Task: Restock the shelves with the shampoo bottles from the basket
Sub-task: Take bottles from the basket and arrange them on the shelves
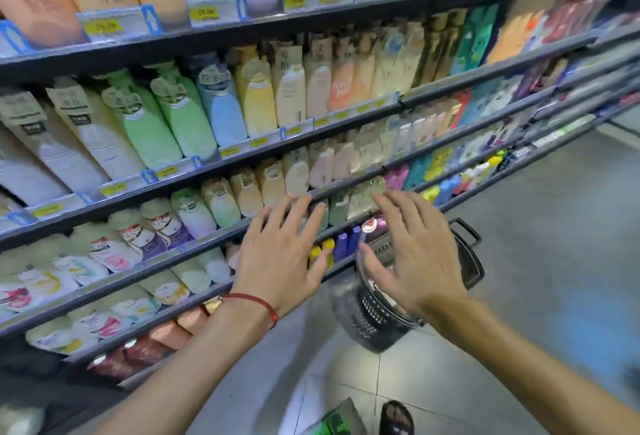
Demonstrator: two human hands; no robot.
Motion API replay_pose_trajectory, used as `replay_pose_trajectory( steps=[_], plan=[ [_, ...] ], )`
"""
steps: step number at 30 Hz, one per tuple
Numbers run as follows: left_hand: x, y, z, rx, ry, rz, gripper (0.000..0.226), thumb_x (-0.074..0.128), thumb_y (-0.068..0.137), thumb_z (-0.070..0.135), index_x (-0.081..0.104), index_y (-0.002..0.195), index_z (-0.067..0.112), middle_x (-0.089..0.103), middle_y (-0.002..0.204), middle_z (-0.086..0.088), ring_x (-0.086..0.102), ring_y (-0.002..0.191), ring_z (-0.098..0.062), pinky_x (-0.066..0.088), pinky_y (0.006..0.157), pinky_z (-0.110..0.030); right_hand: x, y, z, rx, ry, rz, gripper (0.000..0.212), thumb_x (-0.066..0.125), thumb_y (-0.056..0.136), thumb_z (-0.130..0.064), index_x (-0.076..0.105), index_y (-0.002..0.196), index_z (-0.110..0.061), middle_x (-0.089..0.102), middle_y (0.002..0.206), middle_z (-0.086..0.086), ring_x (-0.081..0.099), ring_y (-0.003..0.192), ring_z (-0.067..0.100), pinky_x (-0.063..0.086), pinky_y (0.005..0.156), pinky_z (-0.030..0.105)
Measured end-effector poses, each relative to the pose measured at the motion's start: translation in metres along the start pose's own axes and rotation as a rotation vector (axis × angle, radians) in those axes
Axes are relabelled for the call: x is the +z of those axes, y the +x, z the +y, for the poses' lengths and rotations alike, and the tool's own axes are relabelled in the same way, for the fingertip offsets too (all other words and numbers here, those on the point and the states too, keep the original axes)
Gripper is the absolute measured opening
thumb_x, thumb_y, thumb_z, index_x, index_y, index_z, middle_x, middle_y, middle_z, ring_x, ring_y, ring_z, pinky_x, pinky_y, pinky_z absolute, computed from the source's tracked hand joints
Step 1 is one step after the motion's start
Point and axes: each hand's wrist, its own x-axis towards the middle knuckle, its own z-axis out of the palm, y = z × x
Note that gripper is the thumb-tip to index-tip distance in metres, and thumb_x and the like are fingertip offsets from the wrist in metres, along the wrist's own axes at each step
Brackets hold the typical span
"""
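— We take the shelves [346, 17] first: long rows packed tight with bottles and refill pouches, hardly a gap showing. Under them is the grey floor [536, 261], and on it the dark basket [372, 313], just beside the lowest shelf.
— And our hands?
— Both empty. Our left hand [280, 254] hangs before the lower shelves and our right hand [412, 251] over the basket, fingers spread and straight, gripping nothing. A red bracelet [258, 303] circles the left wrist.
— What could go wrong for us?
— With rows this full, we think a bottle pushed in carelessly could tip its neighbours off the edge. We could also match the wrong brand, since the labels blur.
— Where are the shampoo bottles, then?
— In the basket, we judge, but our right hand covers its mouth, so we cannot tell how many or which kind. The shelves' left end and the green thing [332, 420] at the bottom edge are cut off, and blur smears the small print.
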Motion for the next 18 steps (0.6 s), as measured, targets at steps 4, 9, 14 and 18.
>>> replay_pose_trajectory(
  steps=[4,9,14,18],
  plan=[
    [0.019,0.022,0.063,0.053,-0.013,-0.047,0.064,0.049,0.092,0.056,0.051,0.145,0.020,0.052,0.148,-0.008,0.045,0.139,-0.033,0.041,0.110,-0.051,0.010,-0.032,0.066,0.055,-0.004,-0.006,0.069,0.060,0.091,-0.051,0.054,0.147,-0.010,0.056,0.147,0.012,0.048,0.137,0.034,0.040,0.115,0.050],
    [0.051,0.065,0.150,0.078,-0.002,-0.113,0.065,0.042,0.093,0.057,0.048,0.147,0.020,0.050,0.148,-0.008,0.043,0.139,-0.033,0.038,0.111,-0.052,0.014,-0.058,0.168,0.021,0.014,-0.003,0.065,0.059,0.094,-0.049,0.056,0.146,-0.010,0.058,0.144,0.012,0.050,0.135,0.035,0.037,0.114,0.046],
    [0.076,0.109,0.234,0.026,0.016,-0.209,0.066,0.043,0.094,0.059,0.046,0.149,0.022,0.048,0.152,-0.007,0.040,0.142,-0.032,0.036,0.114,-0.052,0.015,-0.071,0.270,-0.023,-0.027,-0.112,0.063,0.057,0.095,-0.052,0.056,0.144,-0.013,0.057,0.145,0.010,0.049,0.136,0.034,0.034,0.115,0.046],
    [0.094,0.140,0.278,-0.022,0.018,-0.273,0.066,0.050,0.092,0.059,0.053,0.145,0.021,0.055,0.146,-0.010,0.047,0.139,-0.034,0.041,0.111,-0.054,0.029,-0.067,0.335,-0.069,-0.029,-0.204,0.064,0.056,0.095,-0.051,0.055,0.145,-0.013,0.055,0.146,0.010,0.047,0.136,0.034,0.033,0.116,0.047]
  ],
)
